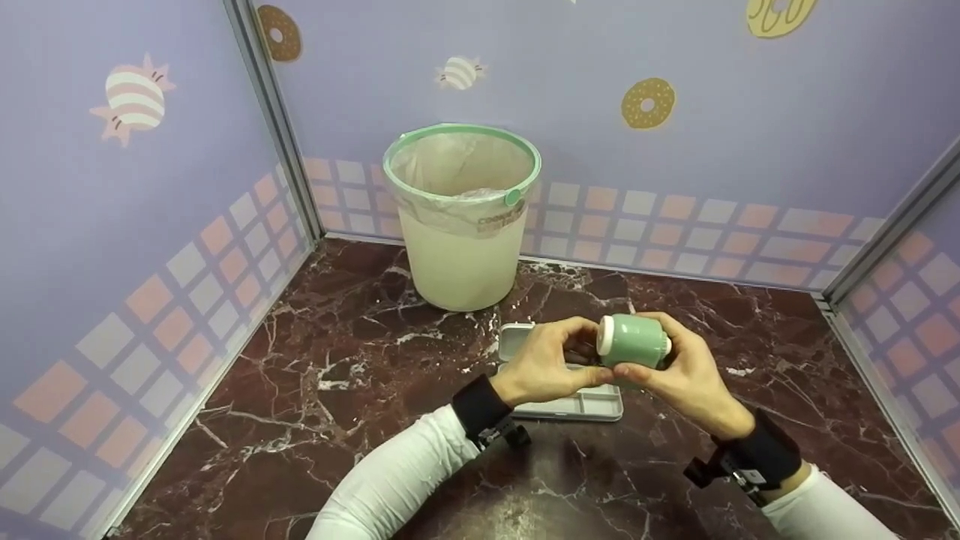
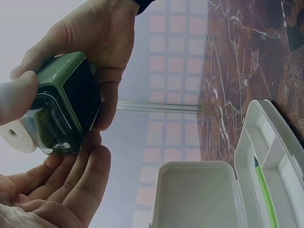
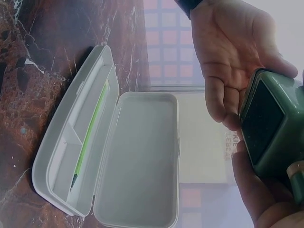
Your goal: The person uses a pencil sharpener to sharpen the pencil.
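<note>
A green desktop pencil sharpener [image 1: 634, 341] with a white round end is held between both hands above the table. My left hand [image 1: 551, 364] holds it from the left, thumb at its lower edge. My right hand [image 1: 686, 375] grips its other side, with the thumb in front and fingers behind. A clear shavings window and a holed white disc [image 2: 16, 135] show in the left wrist view. Behind and below the hands lies an open pale grey pencil case [image 3: 137, 161], partly hidden in the head view. One green pencil [image 3: 88, 137] lies in its compartment.
A pale bin [image 1: 461, 262] with a green rim and a clear liner stands at the back, close to the patterned wall [image 1: 735, 135]. Side walls flank the dark red marbled table [image 1: 360, 375].
</note>
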### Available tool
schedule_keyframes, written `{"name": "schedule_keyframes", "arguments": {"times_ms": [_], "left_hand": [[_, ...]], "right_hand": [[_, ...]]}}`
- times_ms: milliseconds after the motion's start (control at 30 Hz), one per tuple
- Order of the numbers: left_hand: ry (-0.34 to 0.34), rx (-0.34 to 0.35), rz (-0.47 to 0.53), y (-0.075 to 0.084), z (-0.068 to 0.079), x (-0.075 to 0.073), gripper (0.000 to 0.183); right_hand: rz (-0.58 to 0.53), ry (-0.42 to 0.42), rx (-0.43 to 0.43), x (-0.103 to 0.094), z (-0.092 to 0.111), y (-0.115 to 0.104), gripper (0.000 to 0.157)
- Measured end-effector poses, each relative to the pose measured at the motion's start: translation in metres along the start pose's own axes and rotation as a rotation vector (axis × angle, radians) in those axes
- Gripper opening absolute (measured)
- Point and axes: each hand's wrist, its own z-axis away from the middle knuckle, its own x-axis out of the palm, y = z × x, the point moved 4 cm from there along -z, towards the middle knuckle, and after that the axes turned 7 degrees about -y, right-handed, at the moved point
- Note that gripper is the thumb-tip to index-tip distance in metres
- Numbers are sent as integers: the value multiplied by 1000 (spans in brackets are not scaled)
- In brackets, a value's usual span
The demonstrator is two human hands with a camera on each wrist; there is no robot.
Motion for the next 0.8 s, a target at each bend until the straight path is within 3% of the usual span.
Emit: {"name": "schedule_keyframes", "arguments": {"times_ms": [133,367,800], "left_hand": [[-4,9,-1,-1,1,-1,54],[-23,28,113,-3,2,-2,52],[35,3,125,-3,5,-10,51]], "right_hand": [[4,-8,-1,0,0,-1,65],[-18,-19,29,-3,2,-3,66],[-50,82,35,-16,6,-3,64]]}}
